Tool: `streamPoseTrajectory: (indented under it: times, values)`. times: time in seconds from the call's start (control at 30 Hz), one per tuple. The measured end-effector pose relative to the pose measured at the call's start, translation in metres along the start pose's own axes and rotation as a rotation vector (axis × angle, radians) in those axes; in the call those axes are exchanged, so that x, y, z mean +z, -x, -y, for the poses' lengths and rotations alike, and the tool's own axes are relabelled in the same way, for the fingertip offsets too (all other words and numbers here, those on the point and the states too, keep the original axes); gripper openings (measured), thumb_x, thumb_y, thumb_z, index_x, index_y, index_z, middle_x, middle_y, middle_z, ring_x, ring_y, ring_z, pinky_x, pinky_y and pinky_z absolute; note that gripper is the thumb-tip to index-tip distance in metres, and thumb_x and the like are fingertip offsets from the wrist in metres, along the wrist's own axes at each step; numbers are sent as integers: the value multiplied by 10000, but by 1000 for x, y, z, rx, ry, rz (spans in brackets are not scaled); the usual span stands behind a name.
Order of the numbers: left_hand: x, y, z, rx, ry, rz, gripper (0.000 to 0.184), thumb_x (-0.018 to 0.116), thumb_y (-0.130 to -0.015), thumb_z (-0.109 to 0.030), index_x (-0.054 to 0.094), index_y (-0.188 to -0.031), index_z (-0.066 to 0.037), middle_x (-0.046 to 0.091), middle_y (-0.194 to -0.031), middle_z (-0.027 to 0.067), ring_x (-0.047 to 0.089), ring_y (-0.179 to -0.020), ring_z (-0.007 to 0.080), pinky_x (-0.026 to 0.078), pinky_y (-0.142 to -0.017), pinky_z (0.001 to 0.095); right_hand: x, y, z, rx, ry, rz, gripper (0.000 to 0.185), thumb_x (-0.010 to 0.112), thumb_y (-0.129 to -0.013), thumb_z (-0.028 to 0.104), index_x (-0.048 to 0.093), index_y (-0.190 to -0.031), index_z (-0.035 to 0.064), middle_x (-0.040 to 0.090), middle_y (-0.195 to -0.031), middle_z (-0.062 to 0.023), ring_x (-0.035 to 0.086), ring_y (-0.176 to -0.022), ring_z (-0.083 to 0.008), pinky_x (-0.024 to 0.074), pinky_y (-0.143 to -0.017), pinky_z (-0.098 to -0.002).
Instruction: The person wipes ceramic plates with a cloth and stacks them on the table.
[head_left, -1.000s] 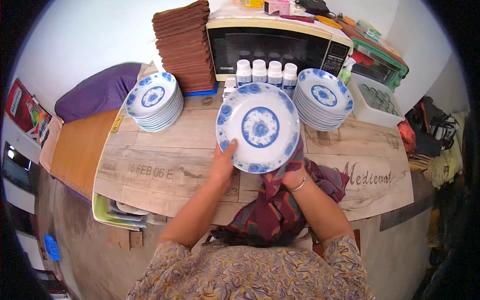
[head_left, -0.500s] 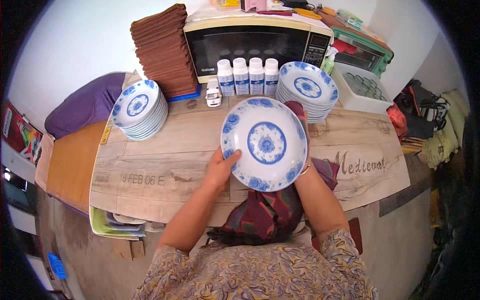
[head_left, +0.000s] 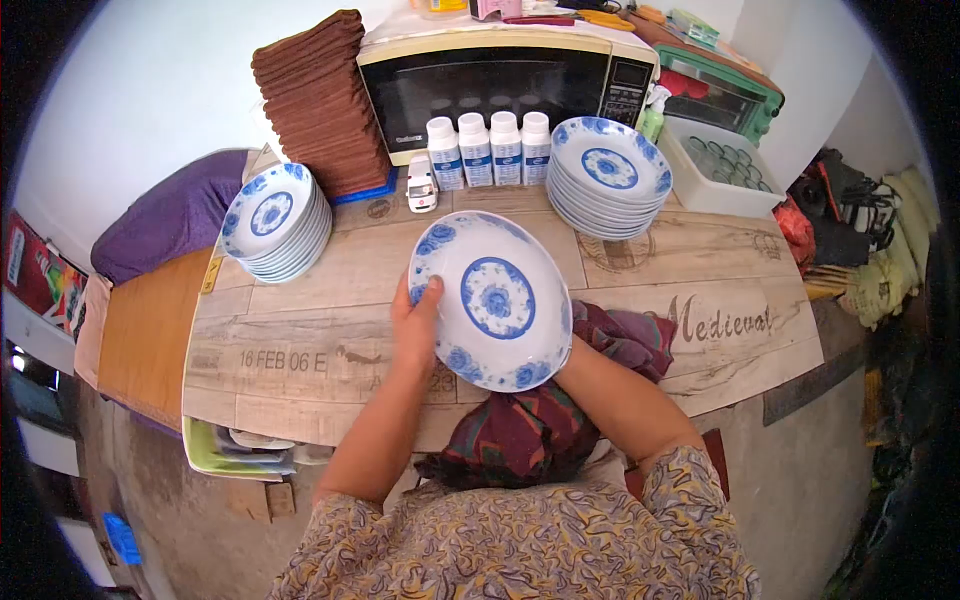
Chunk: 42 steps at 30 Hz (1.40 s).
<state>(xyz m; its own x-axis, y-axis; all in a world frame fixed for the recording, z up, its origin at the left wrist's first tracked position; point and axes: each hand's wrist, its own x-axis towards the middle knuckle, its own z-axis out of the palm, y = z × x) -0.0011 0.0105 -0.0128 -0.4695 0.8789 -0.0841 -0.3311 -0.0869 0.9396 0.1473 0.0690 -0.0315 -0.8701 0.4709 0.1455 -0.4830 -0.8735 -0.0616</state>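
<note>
A white plate with blue flowers (head_left: pixel 498 298) is held up tilted over the table. My left hand (head_left: pixel 418 312) grips its left rim, thumb on the upper face and fingers behind. My right hand is behind the plate's lower right side; only the wrist (head_left: pixel 572 362) shows, and its fingers are hidden. A dark red patterned cloth (head_left: pixel 530 435) hangs below the plate at the table's front edge, and part of it lies on the table to the right of the plate.
Matching plates stand in a left stack (head_left: pixel 270 215) and a right stack (head_left: pixel 608 170). Behind are white bottles (head_left: pixel 507 155), a toy van (head_left: pixel 421 185), folded brown towels (head_left: pixel 315 110), a microwave (head_left: pixel 480 90) and a white bin of glasses (head_left: pixel 725 180). The wooden-patterned table (head_left: pixel 300 330) has a curved front edge.
The plate has shifted left and slightly down and turned more on edge. My left hand has moved left and up with it. The cloth that showed behind its upper right rim is hidden or lower now.
</note>
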Motion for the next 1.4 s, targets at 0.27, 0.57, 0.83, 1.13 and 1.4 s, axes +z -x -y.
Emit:
streamPoseTrajectory:
  times: [0.27, 0.57, 0.83, 1.13, 1.4]
  values:
    - [-9, -4, -16, 9, 96, -22, 344, 541, -846, -108, 473, -1169, -10, 578, -1019, 76, 559, -874, 142, 462, -756, 269, -10, -11, 3, 31, 86, -4, 458, 390, -901, 383, 455, -1209, 51, 523, -1179, -126, 528, -1037, -234, 429, -912, -370]
    - [-30, -15, -23, -48, 216, -71, 290, 454, -894, -110, 466, -1167, -13, 570, -1044, 91, 566, -894, 171, 478, -766, 309, 30, -9, 3, -93, 253, -127, 509, 397, -889, 441, 430, -1235, 69, 501, -1206, -122, 497, -1074, -234, 392, -943, -372]
    - [-35, -24, -14, -142, 294, -135, 287, 415, -910, -120, 463, -1174, -19, 572, -1044, 94, 572, -898, 195, 485, -770, 331, 51, 3, -2, -349, 746, -314, 488, 522, -847, 387, 479, -1173, 26, 560, -1105, -102, 541, -990, -221, 428, -870, -339]
    - [-30, -19, -16, -115, 169, -80, 325, 460, -888, -146, 444, -1182, -7, 571, -1047, 105, 565, -920, 205, 470, -786, 334, 0, -1, 37, -221, 1299, -668, 341, 616, -791, 257, 598, -957, -41, 636, -883, -93, 598, -740, -163, 474, -666, -284]
    - [-33, -22, -13, -102, 151, -45, 421, 502, -858, -123, 388, -1249, -18, 543, -1106, 130, 540, -979, 214, 446, -830, 329, -30, 1, 59, -185, 1684, -591, 264, 568, -825, 202, 608, -945, -30, 631, -865, -52, 570, -742, -113, 456, -668, -263]
